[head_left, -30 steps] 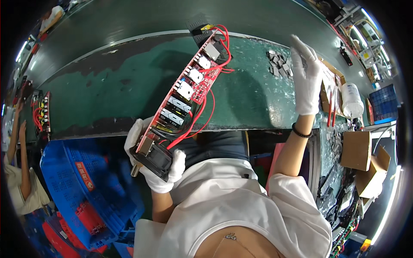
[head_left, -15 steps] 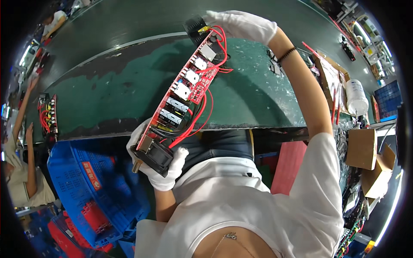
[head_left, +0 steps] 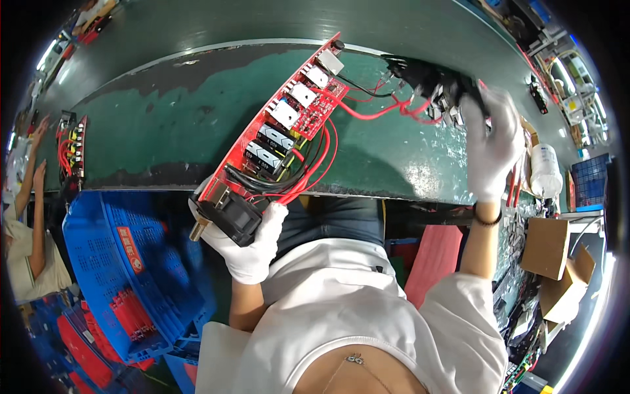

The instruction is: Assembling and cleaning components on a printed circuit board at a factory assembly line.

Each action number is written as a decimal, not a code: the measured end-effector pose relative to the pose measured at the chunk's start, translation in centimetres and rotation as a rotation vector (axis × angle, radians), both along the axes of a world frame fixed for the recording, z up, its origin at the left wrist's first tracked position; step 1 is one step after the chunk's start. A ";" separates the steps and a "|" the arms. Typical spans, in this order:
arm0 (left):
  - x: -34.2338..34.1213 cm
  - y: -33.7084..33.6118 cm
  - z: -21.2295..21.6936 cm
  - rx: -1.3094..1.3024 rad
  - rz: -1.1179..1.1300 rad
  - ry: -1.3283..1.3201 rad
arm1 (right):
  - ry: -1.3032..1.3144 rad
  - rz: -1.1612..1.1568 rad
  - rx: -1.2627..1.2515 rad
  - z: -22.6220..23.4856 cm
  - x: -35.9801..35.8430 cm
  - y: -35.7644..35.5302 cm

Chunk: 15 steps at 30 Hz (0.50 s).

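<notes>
My left hand (head_left: 246, 246), in a white glove, grips the near end of a long red circuit board (head_left: 239, 148), around a black fan (head_left: 235, 218). The board slants up and away to the right over the bench edge, bearing white-topped parts and black-and-white capacitors. On the right, my gloved right hand (head_left: 495, 148) is closed on the end of a black panel (head_left: 430, 79), smeared by motion. Red wires (head_left: 367, 117) and a black one run from the board to this panel. A loop of red and black cables (head_left: 315, 167) hangs beside the capacitors.
Another wired board (head_left: 72, 154) stands on the bench's left end, near a co-worker's arms (head_left: 36, 190). Blue crates (head_left: 118, 262) holding red boards are below left. Small metal pieces, a white bottle (head_left: 545, 171) and cardboard boxes (head_left: 548, 248) lie to the right.
My right hand has swung right and nearer, carrying the black panel away from the board's far end. The wires between them now stretch sideways. My left hand keeps its grip, the board shifting slightly.
</notes>
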<state>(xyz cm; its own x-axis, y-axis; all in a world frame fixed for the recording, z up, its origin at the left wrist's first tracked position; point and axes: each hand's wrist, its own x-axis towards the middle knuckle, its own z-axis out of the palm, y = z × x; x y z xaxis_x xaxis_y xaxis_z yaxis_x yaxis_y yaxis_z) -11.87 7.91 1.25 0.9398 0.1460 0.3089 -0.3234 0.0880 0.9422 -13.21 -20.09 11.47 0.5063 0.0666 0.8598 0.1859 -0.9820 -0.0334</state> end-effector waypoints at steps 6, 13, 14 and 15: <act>-0.6 -0.3 0.7 -0.121 -0.022 0.149 | 0.188 -0.092 -0.138 -4.8 -1.9 -0.1; 0.1 1.2 -2.5 0.479 -0.024 -0.287 | 0.511 -0.129 -0.070 -6.8 -2.2 -1.2; 0.3 1.3 -2.2 0.582 0.000 -0.381 | 0.605 -0.060 -0.011 -6.1 -2.5 -1.7; -0.2 1.3 -2.6 0.413 0.005 -0.233 | 0.698 0.006 0.049 -5.5 -3.0 -2.3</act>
